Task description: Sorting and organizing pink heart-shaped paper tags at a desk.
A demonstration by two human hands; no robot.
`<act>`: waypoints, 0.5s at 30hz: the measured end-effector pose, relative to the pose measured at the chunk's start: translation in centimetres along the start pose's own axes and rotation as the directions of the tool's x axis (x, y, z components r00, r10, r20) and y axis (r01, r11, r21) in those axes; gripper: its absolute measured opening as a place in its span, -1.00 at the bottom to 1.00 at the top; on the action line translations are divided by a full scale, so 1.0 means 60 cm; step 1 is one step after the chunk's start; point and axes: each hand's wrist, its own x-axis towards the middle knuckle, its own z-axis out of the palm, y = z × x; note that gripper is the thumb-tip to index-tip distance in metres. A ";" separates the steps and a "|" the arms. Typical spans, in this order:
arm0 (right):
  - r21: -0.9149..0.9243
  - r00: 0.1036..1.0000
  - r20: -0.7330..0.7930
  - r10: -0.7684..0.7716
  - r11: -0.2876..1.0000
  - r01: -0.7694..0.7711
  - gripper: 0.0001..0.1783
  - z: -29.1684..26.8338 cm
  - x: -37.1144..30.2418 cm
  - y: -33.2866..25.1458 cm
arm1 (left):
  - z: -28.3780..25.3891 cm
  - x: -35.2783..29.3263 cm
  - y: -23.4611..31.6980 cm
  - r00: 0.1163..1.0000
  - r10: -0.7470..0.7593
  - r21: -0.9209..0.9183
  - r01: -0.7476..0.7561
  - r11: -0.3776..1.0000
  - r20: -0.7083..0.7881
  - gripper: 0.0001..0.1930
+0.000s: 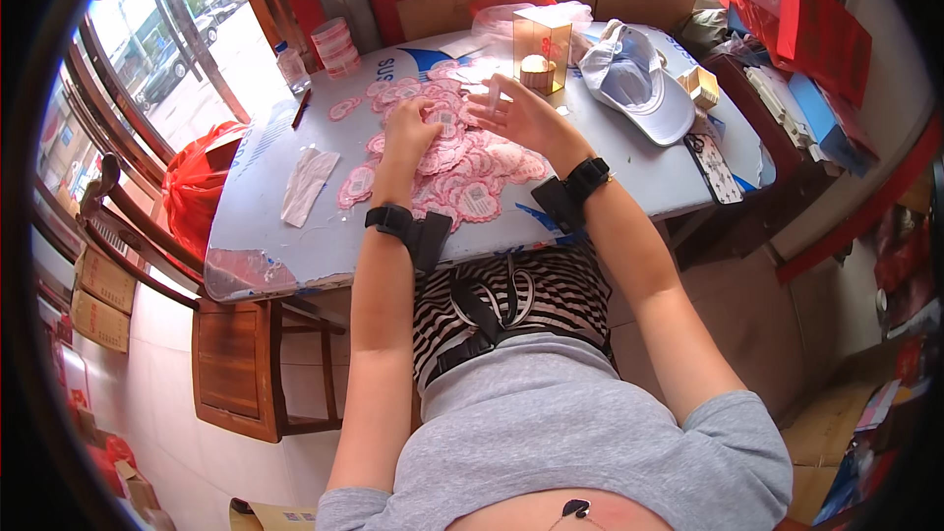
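A loose heap of pink, scalloped-edged paper labels (477, 202) spreads over the middle of the light blue table (265, 226). On the heap's left side rests my left hand (409, 130), its fingers curled inward; whatever they pinch is hidden. My right hand (526, 120) hovers at the heap's upper right, palm turned toward the left, fingers stretched out and apart. Just beyond it stands a clear, gold-tinted box (528, 31) with a small cupcake-like item inside. Both wrists wear black straps with dark flat pieces attached.
Right of the box lie a pale cap (641, 74), a small wooden-looking box (700, 88) and a patterned phone (714, 167). Leftward are a white tissue (311, 185), a pen (301, 109), a bottle (291, 67) and a pink-white roll (336, 47). A wooden chair (236, 369) stands by the table's left corner.
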 end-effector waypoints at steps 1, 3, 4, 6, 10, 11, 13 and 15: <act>-0.010 0.998 0.052 -0.018 1.000 0.019 -0.57 0.000 -0.001 0.000 | 0.002 0.000 0.001 1.000 -0.016 -0.040 0.015 0.999 -0.012 -0.64; 0.004 1.000 0.001 0.001 1.000 -0.001 -0.58 0.001 -0.003 0.000 | 0.002 0.002 0.001 0.999 -0.034 -0.131 0.030 0.991 -0.026 -0.67; -0.008 1.000 0.015 -0.015 1.000 0.015 -0.58 0.001 -0.003 0.001 | 0.001 0.006 0.002 0.997 -0.074 -0.210 0.073 0.975 0.006 -0.71; 0.013 1.000 -0.003 -0.006 1.000 0.006 -0.58 0.002 -0.005 0.000 | 0.002 0.005 0.005 0.997 -0.062 -0.278 0.047 0.959 -0.045 -0.73; 0.013 0.991 -0.105 -0.083 0.996 0.084 -0.56 0.003 -0.003 0.001 | 0.005 0.016 0.014 0.980 -0.193 -0.591 0.134 0.795 -0.037 -0.79; 0.007 0.992 -0.069 -0.104 0.994 0.105 -0.56 0.002 -0.002 0.000 | 0.003 0.017 0.013 0.973 -0.227 -0.661 0.192 0.725 0.033 -0.77; 0.050 0.987 -0.116 -0.115 0.991 0.122 -0.56 0.001 0.000 -0.001 | 0.006 0.017 0.015 0.973 -0.227 -0.745 0.175 0.644 0.032 -0.74; 0.041 0.990 -0.026 -0.141 0.989 0.142 -0.57 0.001 -0.003 -0.005 | 0.003 0.019 0.018 0.971 -0.234 -0.816 0.171 0.552 0.045 -0.72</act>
